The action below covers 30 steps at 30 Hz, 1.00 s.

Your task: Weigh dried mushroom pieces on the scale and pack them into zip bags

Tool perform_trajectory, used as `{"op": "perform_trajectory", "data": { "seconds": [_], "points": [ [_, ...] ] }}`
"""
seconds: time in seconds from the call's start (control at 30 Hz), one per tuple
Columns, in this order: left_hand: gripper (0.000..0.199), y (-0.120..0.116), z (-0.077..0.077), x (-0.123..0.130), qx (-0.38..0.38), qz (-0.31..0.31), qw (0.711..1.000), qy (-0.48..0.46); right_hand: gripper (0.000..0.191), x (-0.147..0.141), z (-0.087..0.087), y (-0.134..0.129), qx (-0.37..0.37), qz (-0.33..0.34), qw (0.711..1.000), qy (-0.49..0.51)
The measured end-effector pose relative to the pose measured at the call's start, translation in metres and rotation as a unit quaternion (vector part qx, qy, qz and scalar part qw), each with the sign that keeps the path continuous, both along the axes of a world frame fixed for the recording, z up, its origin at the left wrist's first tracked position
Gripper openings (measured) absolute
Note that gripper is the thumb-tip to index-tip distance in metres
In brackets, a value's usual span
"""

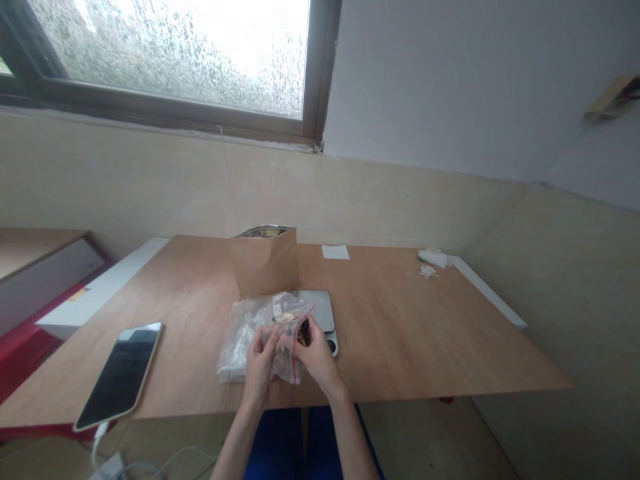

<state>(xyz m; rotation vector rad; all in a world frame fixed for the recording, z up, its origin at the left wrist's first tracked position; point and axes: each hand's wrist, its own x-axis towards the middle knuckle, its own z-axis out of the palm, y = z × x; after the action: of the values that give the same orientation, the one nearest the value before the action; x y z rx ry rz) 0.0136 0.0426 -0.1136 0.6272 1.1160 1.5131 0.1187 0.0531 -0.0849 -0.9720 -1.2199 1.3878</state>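
Observation:
A clear zip bag (287,363) with a red seal line is between my two hands, near the table's front edge. My left hand (263,357) is closed on the bag's left side. At its open edge, my right hand (317,353) pinches the plastic, and something small and dark shows by the fingers, too small to name. Other clear plastic bags (237,340) lie beneath and to the left. Partly covered by the bags, a silver and white scale (320,308) lies behind my hands. Behind the bags stands a brown paper pouch (267,263), its top open.
A phone (123,375) with a white cable lies at the left front of the wooden table (410,333). A white paper (335,252) lies at the back, and crumpled white tissue (434,258) at the back right. A window is above.

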Motion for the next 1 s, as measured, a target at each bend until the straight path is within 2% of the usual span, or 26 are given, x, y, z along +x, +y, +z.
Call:
{"op": "perform_trajectory", "data": {
  "seconds": [0.2,0.33,0.47,0.6,0.7,0.83,0.93,1.0],
  "points": [
    [0.039,0.0,-0.005,0.001,-0.042,0.006,0.999,-0.027,0.029,-0.006,-0.005,0.004,-0.005,-0.078,0.997,-0.004],
    [0.039,0.004,-0.008,0.0,-0.056,0.018,0.996,-0.063,0.029,-0.007,-0.004,0.004,0.006,-0.121,0.992,-0.02],
    [0.028,0.009,-0.008,-0.004,-0.059,0.034,0.989,-0.135,0.033,-0.007,-0.004,0.005,0.012,-0.141,0.99,-0.02],
    [0.024,0.019,-0.012,-0.014,-0.075,0.009,0.973,-0.217,0.034,-0.008,0.003,0.017,0.029,-0.136,0.99,0.035],
    [0.024,0.029,-0.022,-0.026,-0.09,0.016,0.951,-0.295,0.035,-0.008,0.025,0.04,0.08,-0.127,0.988,0.043],
    [0.028,0.035,-0.035,-0.037,-0.109,0.055,0.931,-0.343,0.027,-0.01,0.073,0.09,0.207,-0.089,0.974,-0.037],
    [0.033,0.032,-0.039,-0.037,-0.103,0.082,0.921,-0.367,0.021,-0.018,0.106,0.132,0.31,-0.07,0.935,-0.157],
    [0.031,0.03,-0.039,-0.035,-0.097,0.082,0.92,-0.37,0.017,-0.026,0.12,0.156,0.356,-0.055,0.903,-0.236]
  ]
}}
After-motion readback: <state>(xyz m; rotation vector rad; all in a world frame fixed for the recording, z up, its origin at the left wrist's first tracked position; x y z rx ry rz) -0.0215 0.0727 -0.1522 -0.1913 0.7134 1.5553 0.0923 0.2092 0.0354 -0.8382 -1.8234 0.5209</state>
